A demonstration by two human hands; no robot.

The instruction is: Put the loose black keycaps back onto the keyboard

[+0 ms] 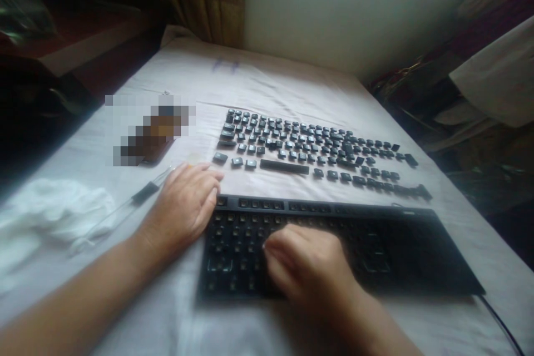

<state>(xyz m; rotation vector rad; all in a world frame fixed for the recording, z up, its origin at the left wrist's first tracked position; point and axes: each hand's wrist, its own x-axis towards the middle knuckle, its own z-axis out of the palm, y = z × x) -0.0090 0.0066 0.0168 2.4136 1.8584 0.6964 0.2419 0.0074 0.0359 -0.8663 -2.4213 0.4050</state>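
A black keyboard point(417, 239) lies across the bed in front of me, its key positions bare of caps at the left and middle. My left hand point(187, 194) rests at its upper left corner, fingers stretched out and thumb along the edge. Over the keyboard's left-middle part is my right hand point(308, 261), closed in a pinch; whatever its fingertips may hold is hidden. Beyond the keyboard, black keycaps point(292, 136) are laid out in rows on the sheet, with the long space bar point(284, 167) in the nearest row.
Left of my left hand lies a thin wire tool with a black grip point(144, 193), beside a crumpled white cloth point(62, 214). A pixelated object point(156, 133) is farther back. The keyboard's cable point(500, 320) runs off at lower right. A wall point(334, 11) stands behind the bed.
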